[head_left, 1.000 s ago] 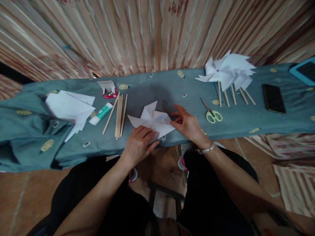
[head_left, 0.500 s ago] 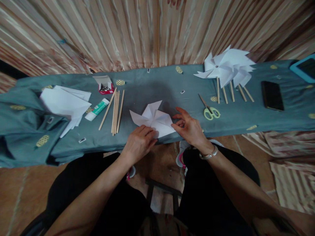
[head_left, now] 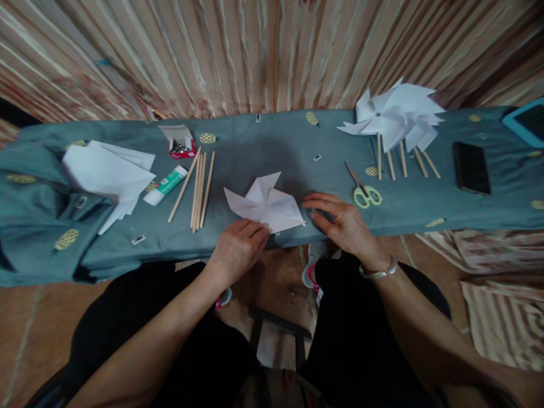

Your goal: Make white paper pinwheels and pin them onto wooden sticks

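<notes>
A white paper pinwheel point(head_left: 272, 205) with folded blades lies near the front edge of the cloth-covered table. My left hand point(head_left: 241, 246) grips its lower left edge, fingers closed on the paper. To the right of the pinwheel is my right hand point(head_left: 340, 221), a small gap away from the nearest blade, with fingers apart and nothing in them. A bundle of wooden sticks point(head_left: 199, 190) lies to the left of the pinwheel. Scissors point(head_left: 366, 195) with light green handles rest beyond my right hand.
Finished pinwheels on sticks point(head_left: 395, 113) lie at the back right, near a black phone point(head_left: 471, 167) and a blue-framed tablet point(head_left: 527, 122). On the left are white paper sheets point(head_left: 104, 167), a glue tube point(head_left: 166, 184) and a red box of small metal pieces point(head_left: 182, 148).
My right hand has let go of the pinwheel's right blade and drawn away to the right, its fingers loosening. My left hand stays on the paper.
</notes>
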Tool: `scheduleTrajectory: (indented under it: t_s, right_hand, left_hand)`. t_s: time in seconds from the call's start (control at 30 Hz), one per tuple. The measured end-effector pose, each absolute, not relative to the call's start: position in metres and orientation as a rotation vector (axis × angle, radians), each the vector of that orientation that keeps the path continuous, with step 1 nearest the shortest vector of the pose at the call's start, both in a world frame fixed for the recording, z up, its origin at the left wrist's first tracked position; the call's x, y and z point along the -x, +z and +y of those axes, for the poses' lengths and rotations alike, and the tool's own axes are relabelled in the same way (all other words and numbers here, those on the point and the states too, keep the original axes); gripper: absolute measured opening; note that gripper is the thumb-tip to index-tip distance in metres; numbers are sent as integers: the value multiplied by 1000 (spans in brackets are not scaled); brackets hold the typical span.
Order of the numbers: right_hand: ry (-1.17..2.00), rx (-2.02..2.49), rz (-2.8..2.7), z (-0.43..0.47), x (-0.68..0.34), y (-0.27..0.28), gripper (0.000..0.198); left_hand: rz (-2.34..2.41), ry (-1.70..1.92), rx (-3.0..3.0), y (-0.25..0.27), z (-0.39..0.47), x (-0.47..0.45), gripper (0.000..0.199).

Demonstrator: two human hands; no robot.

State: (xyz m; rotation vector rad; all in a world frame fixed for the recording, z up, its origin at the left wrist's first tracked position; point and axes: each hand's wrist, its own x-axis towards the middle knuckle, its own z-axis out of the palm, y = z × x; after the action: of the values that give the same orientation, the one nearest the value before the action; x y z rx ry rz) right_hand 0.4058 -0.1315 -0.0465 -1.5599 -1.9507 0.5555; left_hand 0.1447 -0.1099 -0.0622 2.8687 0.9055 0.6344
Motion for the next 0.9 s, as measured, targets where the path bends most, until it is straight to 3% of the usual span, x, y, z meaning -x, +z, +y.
scheduleTrajectory:
  t_s: [0.9]
  right_hand:
    - [439, 1453, -2256, -129, -340, -61, 42]
  left_hand:
    - [932, 449, -2853, -55, -117, -149, 13]
